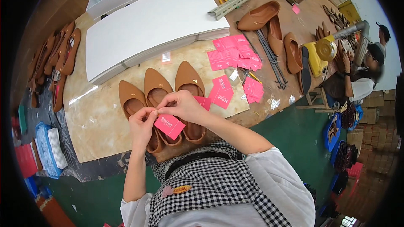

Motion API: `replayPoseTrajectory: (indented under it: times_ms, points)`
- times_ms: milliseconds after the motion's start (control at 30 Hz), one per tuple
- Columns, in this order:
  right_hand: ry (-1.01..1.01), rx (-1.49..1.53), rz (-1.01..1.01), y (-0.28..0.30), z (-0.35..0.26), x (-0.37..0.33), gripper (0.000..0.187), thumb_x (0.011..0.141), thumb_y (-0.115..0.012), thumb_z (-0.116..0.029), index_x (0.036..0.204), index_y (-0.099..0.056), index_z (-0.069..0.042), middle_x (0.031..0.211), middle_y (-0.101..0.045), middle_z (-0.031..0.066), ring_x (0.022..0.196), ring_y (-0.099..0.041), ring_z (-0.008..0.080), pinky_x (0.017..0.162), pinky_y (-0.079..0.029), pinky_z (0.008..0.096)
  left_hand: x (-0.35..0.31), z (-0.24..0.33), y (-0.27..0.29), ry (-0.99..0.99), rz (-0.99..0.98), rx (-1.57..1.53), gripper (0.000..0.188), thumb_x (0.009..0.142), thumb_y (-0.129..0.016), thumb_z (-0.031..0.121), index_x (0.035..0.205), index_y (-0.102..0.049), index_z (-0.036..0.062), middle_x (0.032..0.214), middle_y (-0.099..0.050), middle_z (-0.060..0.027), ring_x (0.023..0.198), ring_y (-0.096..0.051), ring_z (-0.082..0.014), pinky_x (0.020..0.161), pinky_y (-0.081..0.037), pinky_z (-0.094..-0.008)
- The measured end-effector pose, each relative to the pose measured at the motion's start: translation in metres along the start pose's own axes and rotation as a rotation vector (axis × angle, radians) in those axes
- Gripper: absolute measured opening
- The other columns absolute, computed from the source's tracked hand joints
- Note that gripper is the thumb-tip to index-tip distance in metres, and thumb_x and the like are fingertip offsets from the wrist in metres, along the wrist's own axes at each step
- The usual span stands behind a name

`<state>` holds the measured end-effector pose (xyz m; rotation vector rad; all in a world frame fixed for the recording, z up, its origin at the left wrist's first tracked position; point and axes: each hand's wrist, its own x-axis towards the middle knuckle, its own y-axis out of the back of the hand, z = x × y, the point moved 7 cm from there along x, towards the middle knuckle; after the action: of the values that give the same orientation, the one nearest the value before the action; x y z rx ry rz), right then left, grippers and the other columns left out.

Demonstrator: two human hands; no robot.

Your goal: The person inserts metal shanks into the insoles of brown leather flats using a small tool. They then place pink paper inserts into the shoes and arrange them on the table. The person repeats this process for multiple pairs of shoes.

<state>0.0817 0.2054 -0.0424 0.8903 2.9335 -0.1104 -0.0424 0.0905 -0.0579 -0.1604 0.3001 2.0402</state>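
Observation:
My left hand (142, 127) and my right hand (183, 104) meet with fingertips pinched together at the upper corner of a pink card tag (169, 127). The card hangs tilted below the fingers. Beneath my hands, three brown pointed flat shoes stand side by side, toes pointing away: the left shoe (130, 93), the middle shoe (156, 80) and the right shoe (187, 72). Small gold-coloured ornaments show on them. Another pink card (204, 102) shows beside my right hand; whether that hand touches it is unclear. My hands and the held card partly cover the shoes.
Loose pink cards (233, 52) lie in piles to the right. A stack of white sheets (147, 29) fills the far side. More brown shoes (257, 16) and dark rods (271, 54) lie far right. Brown flats (69, 52) line the left. A co-worker (362, 75) sits at right.

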Motion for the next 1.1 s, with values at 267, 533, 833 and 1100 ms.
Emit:
replayPoseTrajectory:
  times_ms: [267,533,833,1100]
  points:
    - [0.531,-1.12,0.575,0.144,-0.052,-0.078,0.023,0.077,-0.07,-0.009,0.099,-0.075,-0.013,0.081,-0.068,0.0083,0.082,-0.065,0.0238,0.068,-0.053,0.0366,-0.017,0.015,0.018,-0.13,0.142,0.182,0.012,0.09,-0.071,0.009,0.097,-0.076,-0.0007,0.083,-0.069,-0.0014,0.074,-0.057,-0.0056,0.066,-0.045,-0.0222]
    - [0.393,-1.506,0.348,0.221,-0.042,-0.123,0.021,0.073,-0.071,-0.005,0.093,-0.076,-0.012,0.104,-0.069,0.0077,0.109,-0.059,0.0279,0.089,-0.05,0.0402,-0.018,0.041,0.038,-0.281,0.263,0.344,0.018,0.095,-0.066,0.015,0.101,-0.076,0.0009,0.094,-0.072,-0.0044,0.078,-0.058,-0.0084,0.07,-0.045,-0.0238]
    - [0.529,0.126,0.952,0.289,-0.093,-0.102,0.023,0.097,-0.064,-0.008,0.117,-0.066,0.004,0.104,-0.072,0.0102,0.094,-0.066,0.0151,0.09,-0.052,0.0297,-0.044,0.04,0.082,-0.205,0.374,0.455,0.013,0.09,-0.071,0.014,0.098,-0.077,0.0063,0.096,-0.069,-0.007,0.081,-0.061,-0.0147,0.063,-0.043,-0.0278]
    - [0.342,-0.62,0.123,0.036,-0.121,0.0,0.014,0.087,-0.071,-0.005,0.102,-0.074,-0.006,0.088,-0.072,0.0054,0.078,-0.068,0.0157,0.068,-0.055,0.0294,-0.064,0.031,0.073,-0.209,0.354,0.73,0.014,0.078,-0.079,0.018,0.09,-0.078,0.0112,0.088,-0.06,-0.0084,0.078,-0.06,-0.0234,0.066,-0.047,-0.0341]
